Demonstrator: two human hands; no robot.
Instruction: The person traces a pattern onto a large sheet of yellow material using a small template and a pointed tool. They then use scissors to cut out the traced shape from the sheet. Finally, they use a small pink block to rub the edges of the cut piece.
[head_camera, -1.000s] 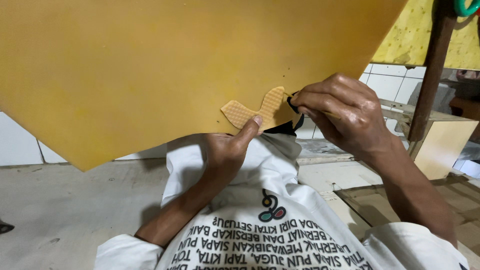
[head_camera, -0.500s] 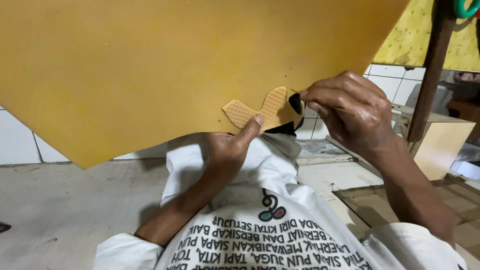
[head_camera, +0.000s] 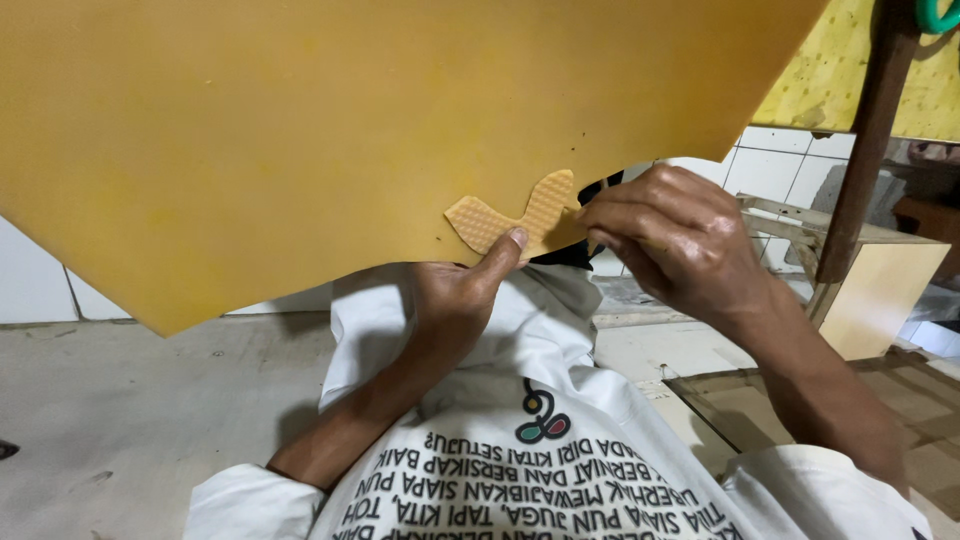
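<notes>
White wall tiles (head_camera: 30, 285) and a grey concrete floor (head_camera: 150, 400) are showing behind you, under the big yellow sheet (head_camera: 330, 120) you are holding up across most of the view. Your left hand (head_camera: 450, 300) is gripping the sheet's lower edge, thumb pressing on the small ridged cut-out piece (head_camera: 510, 215) that is hanging from that edge at centre. Your right hand (head_camera: 670, 240) is clenching around a dark cutting tool (head_camera: 600, 190), mostly hidden, at the cut-out's right side. Since a second ago that hand has been sliding lower and nearer along the outline, so the cut seems to be advancing around the shape, with the piece staying attached by its lower left.

Room is opening to the left under the sheet's slanted edge. On the right, a wooden post (head_camera: 865, 140) and a pale wooden box (head_camera: 880, 290) are standing near your right forearm, crowding it there.
</notes>
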